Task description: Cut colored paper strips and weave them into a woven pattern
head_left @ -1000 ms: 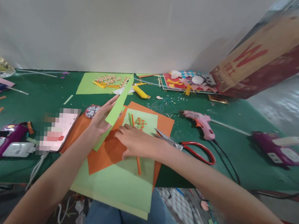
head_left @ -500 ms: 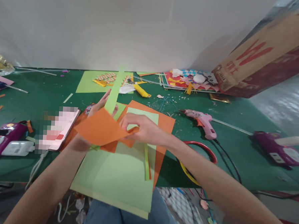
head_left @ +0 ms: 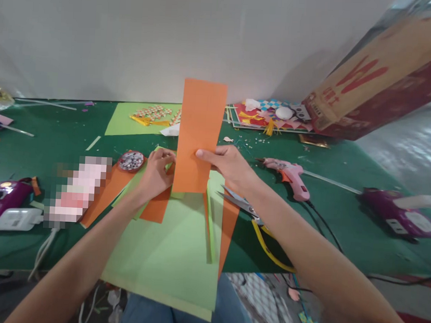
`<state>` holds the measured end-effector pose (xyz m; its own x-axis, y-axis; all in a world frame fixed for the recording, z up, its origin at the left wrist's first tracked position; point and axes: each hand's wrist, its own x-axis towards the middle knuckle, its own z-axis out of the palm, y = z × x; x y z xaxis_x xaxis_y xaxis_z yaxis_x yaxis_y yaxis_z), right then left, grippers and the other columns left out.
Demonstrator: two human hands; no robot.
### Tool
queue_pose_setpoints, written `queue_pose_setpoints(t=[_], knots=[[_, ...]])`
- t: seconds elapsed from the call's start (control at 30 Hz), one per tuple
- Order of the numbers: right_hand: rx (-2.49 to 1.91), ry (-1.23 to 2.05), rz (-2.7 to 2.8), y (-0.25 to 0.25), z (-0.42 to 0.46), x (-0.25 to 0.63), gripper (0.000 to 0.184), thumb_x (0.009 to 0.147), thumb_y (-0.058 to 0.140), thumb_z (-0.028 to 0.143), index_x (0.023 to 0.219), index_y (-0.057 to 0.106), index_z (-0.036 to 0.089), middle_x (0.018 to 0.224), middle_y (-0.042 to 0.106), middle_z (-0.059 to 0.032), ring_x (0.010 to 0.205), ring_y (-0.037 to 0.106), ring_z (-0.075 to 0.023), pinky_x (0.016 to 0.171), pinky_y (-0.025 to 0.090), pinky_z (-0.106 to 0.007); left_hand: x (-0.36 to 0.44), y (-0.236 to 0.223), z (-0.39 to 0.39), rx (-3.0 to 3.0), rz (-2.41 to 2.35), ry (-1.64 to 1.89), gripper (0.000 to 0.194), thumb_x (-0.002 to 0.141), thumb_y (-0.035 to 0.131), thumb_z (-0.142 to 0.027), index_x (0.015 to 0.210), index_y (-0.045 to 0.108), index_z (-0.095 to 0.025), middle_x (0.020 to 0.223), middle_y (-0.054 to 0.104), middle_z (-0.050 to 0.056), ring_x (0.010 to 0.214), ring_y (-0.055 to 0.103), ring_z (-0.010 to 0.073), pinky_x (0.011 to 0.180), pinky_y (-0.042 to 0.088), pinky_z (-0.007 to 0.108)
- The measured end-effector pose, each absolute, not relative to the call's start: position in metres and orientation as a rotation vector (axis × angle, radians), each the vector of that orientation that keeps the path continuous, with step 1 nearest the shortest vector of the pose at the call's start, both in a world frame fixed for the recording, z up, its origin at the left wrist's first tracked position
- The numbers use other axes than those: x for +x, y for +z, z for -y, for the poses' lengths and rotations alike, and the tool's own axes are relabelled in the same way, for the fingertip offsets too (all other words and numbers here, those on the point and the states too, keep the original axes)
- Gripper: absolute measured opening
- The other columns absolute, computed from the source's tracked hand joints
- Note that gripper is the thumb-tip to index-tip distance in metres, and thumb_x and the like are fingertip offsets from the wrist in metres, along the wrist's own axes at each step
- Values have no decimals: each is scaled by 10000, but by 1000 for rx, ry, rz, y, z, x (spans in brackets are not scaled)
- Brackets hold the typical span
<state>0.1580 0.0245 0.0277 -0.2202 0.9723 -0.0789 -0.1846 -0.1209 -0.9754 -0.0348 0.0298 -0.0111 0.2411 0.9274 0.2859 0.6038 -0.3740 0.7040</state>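
My right hand [head_left: 233, 165] pinches an orange paper strip [head_left: 200, 132] near its lower right edge, thumb in front, and holds it upright above the light green paper sheets [head_left: 163, 255]. My left hand [head_left: 159, 170] is just left of the strip, fingers curled in over orange and green paper pieces; what they grip, if anything, is hidden. Narrow green and orange strips [head_left: 211, 229] lie on the sheets below. Beneath my right forearm, yellow-handled scissors [head_left: 240, 201] lie with their blades apart, partly covered by the arm.
A pink glue gun [head_left: 289, 175] lies at right, its cord running toward a purple power block [head_left: 396, 214]. A round dish of small shiny pieces [head_left: 131, 161] and a phone [head_left: 80, 190] are at left. Paper crafts [head_left: 272, 114] and a brown paper bag [head_left: 371, 83] stand at back right.
The orange paper, bent and low between both hands, is now upright in my right hand. The raised green strip is down from my left hand. The dish and the scissor blades have come into view.
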Motion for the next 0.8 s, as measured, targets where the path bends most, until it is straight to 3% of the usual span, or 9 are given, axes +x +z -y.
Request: queue_pose_setpoints(t=[0.07, 0.13, 0.23, 0.37, 0.43, 0.5, 0.7, 0.8], knots=[[-1059, 1536, 1164, 19, -26, 157, 347, 545, 829, 491, 702, 749, 192, 808, 746, -68, 811, 690, -233, 787, 539, -389, -35, -8, -29, 2112, -1425, 979, 65, 720, 606, -186, 754, 662, -177, 1142, 577, 119, 1122, 488, 314, 1015, 346, 481], [-1071, 1479, 1138, 12, -28, 157, 362, 572, 804, 526, 698, 733, 195, 806, 739, -70, 806, 685, -234, 757, 533, -387, -34, -4, -28, 2097, -1425, 1031, 90, 771, 565, -223, 774, 643, -178, 1164, 578, 122, 1128, 495, 297, 978, 386, 448], [-1138, 1321, 1076, 2, -31, 158, 357, 609, 772, 542, 657, 684, 200, 689, 690, -40, 717, 648, -207, 655, 503, -351, -31, 3, -24, 1947, -1386, 1066, 236, 886, 465, -370, 840, 611, -191, 1014, 643, 80, 975, 575, 219, 827, 463, 342], [-1290, 1215, 1166, -4, -28, 158, 442, 666, 732, 519, 481, 477, 209, 449, 428, 45, 489, 437, -112, 485, 343, -271, -26, 8, -18, 1766, -1312, 967, 309, 881, 478, -489, 851, 584, -201, 825, 620, 12, 793, 571, 164, 694, 441, 274], [-1357, 1165, 1237, -2, -25, 156, 555, 660, 731, 519, 436, 320, 221, 420, 261, 80, 434, 275, -69, 444, 230, -255, -24, 8, -17, 1770, -1303, 908, 310, 839, 539, -472, 693, 508, -200, 661, 506, -24, 646, 505, 137, 590, 383, 263], [-1368, 1141, 1269, 2, -23, 155, 617, 641, 735, 534, 434, 243, 225, 429, 186, 91, 426, 206, -55, 437, 196, -254, -23, 9, -18, 1763, -1342, 875, 389, 818, 556, -467, 584, 387, -207, 561, 350, -44, 532, 395, 116, 512, 299, 270], [-1184, 1302, 1224, 5, -29, 159, 395, 668, 697, 524, 489, 559, 200, 528, 559, 3, 530, 530, -125, 579, 435, -282, -25, 10, -21, 1673, -1481, 824, 494, 799, 514, -561, 531, 281, -217, 539, 208, -44, 501, 269, 118, 512, 185, 292], [-1209, 1271, 1229, 3, -33, 161, 307, 661, 703, 449, 527, 594, 196, 541, 591, 4, 546, 561, -134, 636, 462, -301, -27, 9, -21, 1641, -1488, 782, 493, 759, 554, -578, 515, 326, -215, 517, 220, -48, 507, 291, 122, 521, 191, 282]])
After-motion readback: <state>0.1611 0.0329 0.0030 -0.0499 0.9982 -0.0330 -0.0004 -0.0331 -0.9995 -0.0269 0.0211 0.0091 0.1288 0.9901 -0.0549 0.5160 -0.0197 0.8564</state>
